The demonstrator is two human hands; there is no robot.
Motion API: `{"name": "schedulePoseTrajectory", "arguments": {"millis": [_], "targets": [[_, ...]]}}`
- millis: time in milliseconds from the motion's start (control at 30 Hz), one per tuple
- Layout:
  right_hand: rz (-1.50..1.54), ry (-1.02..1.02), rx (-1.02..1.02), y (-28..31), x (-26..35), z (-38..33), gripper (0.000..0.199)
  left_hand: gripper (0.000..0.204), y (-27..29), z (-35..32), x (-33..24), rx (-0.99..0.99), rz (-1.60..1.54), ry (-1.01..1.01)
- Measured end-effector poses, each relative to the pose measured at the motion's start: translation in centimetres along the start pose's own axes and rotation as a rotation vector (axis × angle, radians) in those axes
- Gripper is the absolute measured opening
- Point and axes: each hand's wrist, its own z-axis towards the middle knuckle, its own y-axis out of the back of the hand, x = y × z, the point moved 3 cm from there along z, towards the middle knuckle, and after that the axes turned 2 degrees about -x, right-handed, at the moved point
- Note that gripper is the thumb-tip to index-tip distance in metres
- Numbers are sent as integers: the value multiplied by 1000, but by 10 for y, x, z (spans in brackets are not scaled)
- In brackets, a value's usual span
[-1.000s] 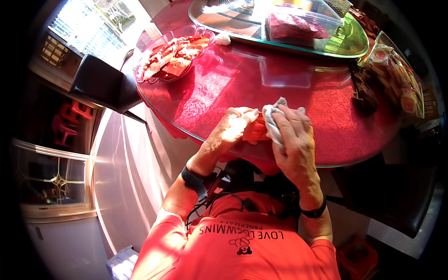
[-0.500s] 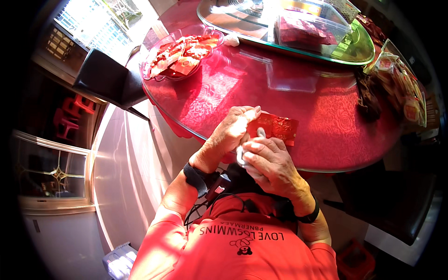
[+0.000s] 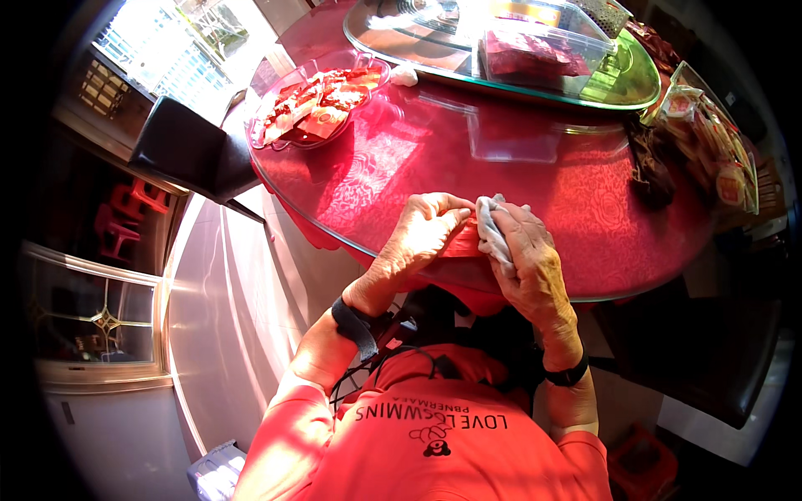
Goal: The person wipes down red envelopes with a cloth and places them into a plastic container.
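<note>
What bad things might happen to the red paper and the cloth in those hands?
1. The left hand and right hand work the red packet right at the edge of the round table, so it might slip off onto the floor.
2. The right hand presses a grey cloth against the packet; hard rubbing could perhaps crease or tear it.
3. The cloth is only bunched under the fingers, so it may drop too.
</note>
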Motion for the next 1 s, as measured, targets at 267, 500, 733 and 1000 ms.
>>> {"name": "schedulePoseTrajectory", "arguments": {"millis": [267, 500, 733, 1000], "targets": [[-161, 10, 153, 38, 2, -21, 53, 15, 2, 5, 13, -48, -87, -41], [-117, -75, -30, 43, -1, -5, 46, 18, 1, 3, 5, -33, 8, 27], [-132, 22, 91, 20, -3, -15, 52, 17, 4, 7, 20, -70, -6, -42], [23, 21, 75, 50, 9, -23, 45, 17, 1, 8, 16, -113, 16, -83]]}}
